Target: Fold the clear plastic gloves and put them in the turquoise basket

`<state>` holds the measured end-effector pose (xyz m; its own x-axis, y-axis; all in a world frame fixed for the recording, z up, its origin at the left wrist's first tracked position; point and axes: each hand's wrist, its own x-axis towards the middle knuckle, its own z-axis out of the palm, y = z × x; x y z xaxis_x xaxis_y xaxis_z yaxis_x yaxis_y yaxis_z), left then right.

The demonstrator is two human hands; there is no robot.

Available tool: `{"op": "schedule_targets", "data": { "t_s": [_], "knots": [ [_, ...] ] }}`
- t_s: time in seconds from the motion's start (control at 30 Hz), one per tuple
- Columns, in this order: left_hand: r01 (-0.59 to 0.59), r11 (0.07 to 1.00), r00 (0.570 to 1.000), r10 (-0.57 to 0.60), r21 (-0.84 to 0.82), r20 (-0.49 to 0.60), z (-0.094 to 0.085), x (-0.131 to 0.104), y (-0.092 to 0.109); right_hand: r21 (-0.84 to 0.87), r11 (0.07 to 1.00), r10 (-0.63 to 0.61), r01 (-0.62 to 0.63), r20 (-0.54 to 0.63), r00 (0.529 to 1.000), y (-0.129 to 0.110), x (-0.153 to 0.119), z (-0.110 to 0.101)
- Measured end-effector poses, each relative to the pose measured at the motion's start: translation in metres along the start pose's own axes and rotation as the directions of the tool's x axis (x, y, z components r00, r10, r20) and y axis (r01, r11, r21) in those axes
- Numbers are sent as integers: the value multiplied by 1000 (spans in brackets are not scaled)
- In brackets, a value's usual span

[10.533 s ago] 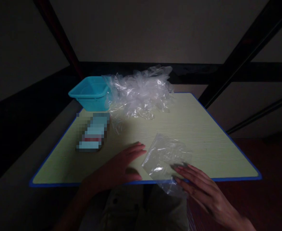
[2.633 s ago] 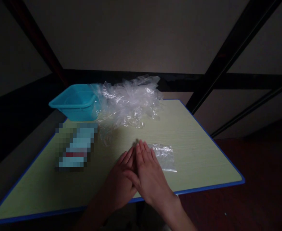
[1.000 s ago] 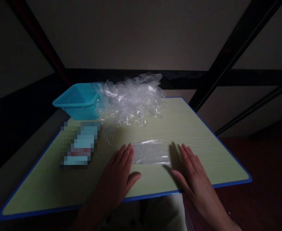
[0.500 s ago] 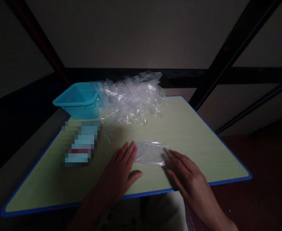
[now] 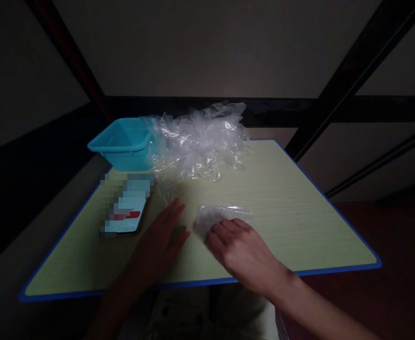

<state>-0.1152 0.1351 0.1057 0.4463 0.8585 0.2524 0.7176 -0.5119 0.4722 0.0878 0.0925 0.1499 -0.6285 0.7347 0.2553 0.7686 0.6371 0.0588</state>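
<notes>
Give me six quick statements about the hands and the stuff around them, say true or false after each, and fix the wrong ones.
1. The left hand is open, its fingers apart. True.
2. The large plastic heap overlaps the right side of the turquoise basin in this view. True.
3. The turquoise basin sits right of the large plastic heap. False: it sits left of it.
4. The phone is nearer the left hand than the right hand. True.
5. The phone lies face down. False: it lies face up, lit.
6. The right hand is stretched flat. False: its fingers are curled at the small clear plastic piece.
</notes>
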Motion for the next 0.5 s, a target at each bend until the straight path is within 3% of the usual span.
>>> {"op": "schedule_targets", "data": {
  "t_s": [0.1, 0.2, 0.37, 0.5],
  "knots": [
    [33, 998, 996, -36, -46, -77, -1, 1, -2, -33, 997, -68, 69, 48, 997, -4, 22, 6],
    [72, 994, 989, -81, -79, -122, -4, 2, -5, -61, 998, -22, 31, 133, 991, -9, 38, 11],
    [124, 978, 982, -145, -166, -122, -8, 5, -6, -85, 995, -38, 58, 226, 973, -12, 47, 16],
    [181, 924, 972, -220, -338, -81, -9, 8, -3, 1, 998, -61, 62, 207, 977, -2, 45, 9]
  ]
}}
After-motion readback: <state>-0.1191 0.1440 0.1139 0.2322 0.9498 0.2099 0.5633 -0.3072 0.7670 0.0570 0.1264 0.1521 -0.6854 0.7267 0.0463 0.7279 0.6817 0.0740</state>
